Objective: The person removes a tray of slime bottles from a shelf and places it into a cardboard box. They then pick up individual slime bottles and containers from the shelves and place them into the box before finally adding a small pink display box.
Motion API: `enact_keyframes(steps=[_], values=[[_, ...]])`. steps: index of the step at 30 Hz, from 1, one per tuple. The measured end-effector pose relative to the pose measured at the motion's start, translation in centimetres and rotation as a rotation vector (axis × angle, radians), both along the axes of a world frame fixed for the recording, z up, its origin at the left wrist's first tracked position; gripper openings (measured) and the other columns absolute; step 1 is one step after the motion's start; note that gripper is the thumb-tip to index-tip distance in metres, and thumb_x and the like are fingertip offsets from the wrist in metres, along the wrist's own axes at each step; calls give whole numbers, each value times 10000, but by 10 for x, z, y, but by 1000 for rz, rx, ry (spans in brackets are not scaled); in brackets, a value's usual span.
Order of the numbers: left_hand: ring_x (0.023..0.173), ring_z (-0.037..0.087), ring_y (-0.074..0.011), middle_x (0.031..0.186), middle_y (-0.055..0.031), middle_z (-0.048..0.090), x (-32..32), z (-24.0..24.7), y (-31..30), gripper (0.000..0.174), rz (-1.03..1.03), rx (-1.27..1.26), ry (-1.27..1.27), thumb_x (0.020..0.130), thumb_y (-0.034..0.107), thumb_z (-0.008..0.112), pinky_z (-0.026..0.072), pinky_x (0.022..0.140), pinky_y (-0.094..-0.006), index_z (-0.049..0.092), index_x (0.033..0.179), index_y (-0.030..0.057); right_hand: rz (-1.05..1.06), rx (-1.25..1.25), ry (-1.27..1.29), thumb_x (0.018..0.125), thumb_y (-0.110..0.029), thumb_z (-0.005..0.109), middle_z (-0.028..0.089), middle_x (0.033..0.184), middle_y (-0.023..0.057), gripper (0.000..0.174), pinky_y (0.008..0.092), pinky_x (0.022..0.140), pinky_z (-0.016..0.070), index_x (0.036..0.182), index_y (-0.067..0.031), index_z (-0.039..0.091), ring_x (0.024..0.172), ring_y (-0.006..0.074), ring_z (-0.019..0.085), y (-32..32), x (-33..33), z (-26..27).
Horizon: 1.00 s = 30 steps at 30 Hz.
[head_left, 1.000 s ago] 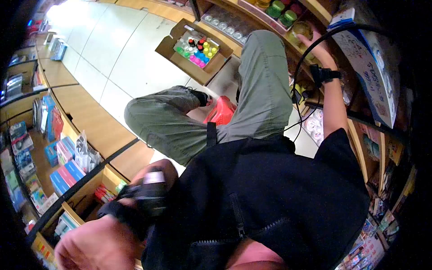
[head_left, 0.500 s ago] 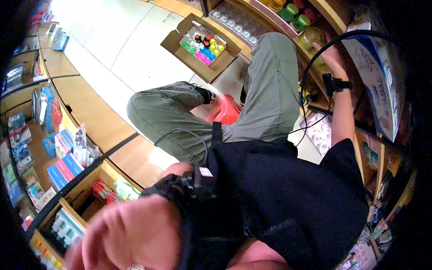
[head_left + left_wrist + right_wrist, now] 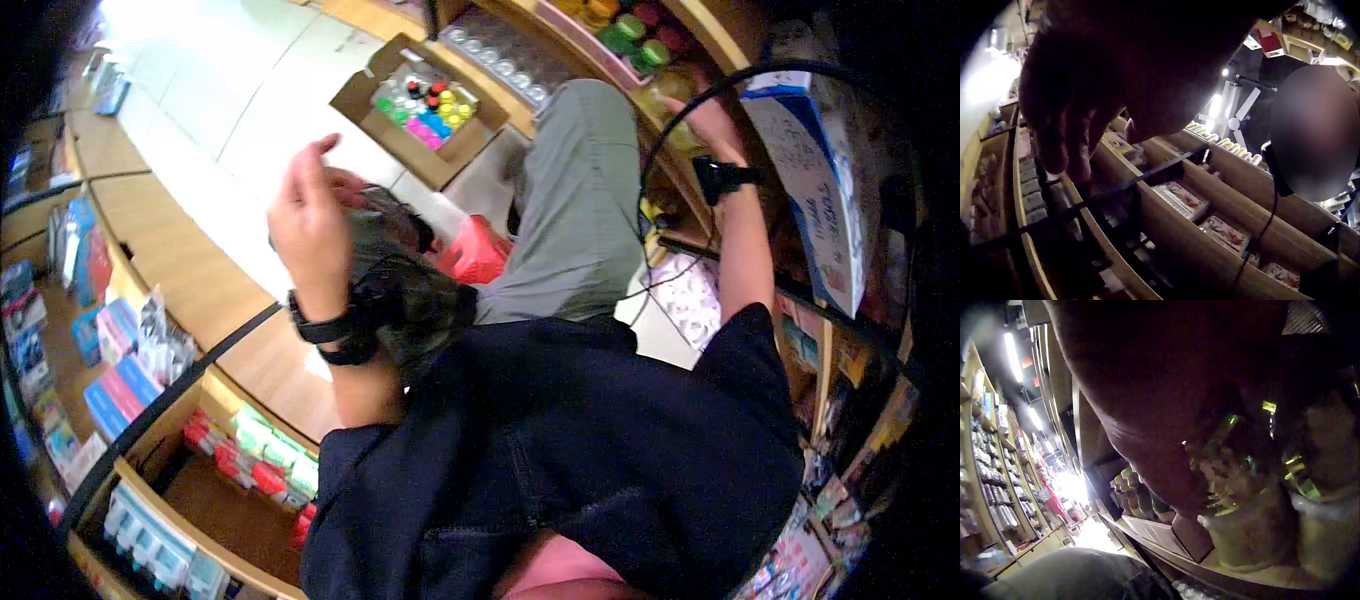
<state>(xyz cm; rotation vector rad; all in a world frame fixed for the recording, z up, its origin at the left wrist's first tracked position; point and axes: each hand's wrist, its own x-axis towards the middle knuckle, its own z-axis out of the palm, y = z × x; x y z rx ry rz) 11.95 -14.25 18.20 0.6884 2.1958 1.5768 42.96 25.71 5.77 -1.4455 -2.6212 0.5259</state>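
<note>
Left hand (image 3: 310,225) swung forward; box lettering (image 3: 820,205) unreadable.

No legible wording; only blurred dark marks on the white-and-blue box (image 3: 822,195)

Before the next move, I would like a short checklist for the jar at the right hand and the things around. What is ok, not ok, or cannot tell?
1. Right hand at the jar: ok, it reaches it.
2. Firm grip: cannot tell, the fingers are too dark and partly hidden.
3. Room beside the jar: not ok, another jar stands close by.
4. View of the right hand free of the black cable: not ok, it crosses in front in the head view.
5. Left hand free: ok, raised, with nothing visible in it.
6. Cardboard box open: ok, its bottles show.
</note>
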Motion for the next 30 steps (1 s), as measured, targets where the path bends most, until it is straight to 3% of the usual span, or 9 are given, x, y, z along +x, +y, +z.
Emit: enact_keyframes(steps=[4,5,10,13,15,17,21,26,30], values=[[533,547,-105,685,-71,604,-33,-12,-2,434,2,65,-142,957,344,382,407,493,-205,558,1117,-19,-55,49,19,697,-398,694,491,1252,170,751,360,982,355,1315,-111,377,1156,294,464,-34,-7,39],[543,550,-100,704,-65,604,-37,-13,0,409,-12,78,-167,954,335,395,394,483,-203,552,1128,0,-97,-100,12,692,-378,706,528,1205,150,730,354,951,388,1293,-104,395,1114,280,502,-23,-2,32],[559,555,-100,735,-48,590,-39,-12,25,348,-63,47,-187,930,291,460,391,486,-200,535,1159,40,-43,130,166,684,-304,729,558,1135,141,696,342,921,415,1263,-76,415,1059,249,535,-19,10,17],[569,560,-103,726,-41,574,-40,-12,36,361,-100,31,-220,917,289,483,399,498,-205,522,1177,41,19,54,253,691,-294,722,554,1135,152,699,341,918,415,1267,-59,403,1050,246,538,-43,0,45],[580,565,-103,733,-42,569,-47,-13,42,371,-94,30,-219,910,288,494,400,501,-203,512,1189,44,87,236,286,681,-249,716,537,1140,177,691,359,896,422,1244,-14,391,1044,308,536,-84,-13,75],[590,573,-108,742,-46,572,-57,-9,46,379,-90,63,-171,907,287,500,404,502,-198,505,1197,43,-48,141,139,659,-257,734,467,1222,183,738,390,942,376,1257,-35,364,1141,327,451,-109,-21,93],[633,586,-132,811,-68,582,-100,-5,56,393,-67,231,-211,901,275,508,430,527,-222,482,1224,52,273,533,204,616,-211,736,505,1155,159,665,395,930,382,1196,-50,452,1079,328,479,-139,-64,122],[739,580,-169,939,-98,562,-164,-21,75,381,-37,478,-445,913,245,460,457,605,-235,472,1225,26,674,228,297,591,-212,729,509,1090,183,633,382,920,388,1134,-7,476,1048,335,483,-144,-158,119],[697,545,-174,929,-99,545,-185,-84,56,363,131,631,-603,916,189,401,467,616,-269,442,1232,17,856,-13,274,602,-178,710,500,1049,191,602,374,917,394,1122,0,464,1034,338,482,-143,-256,49]])
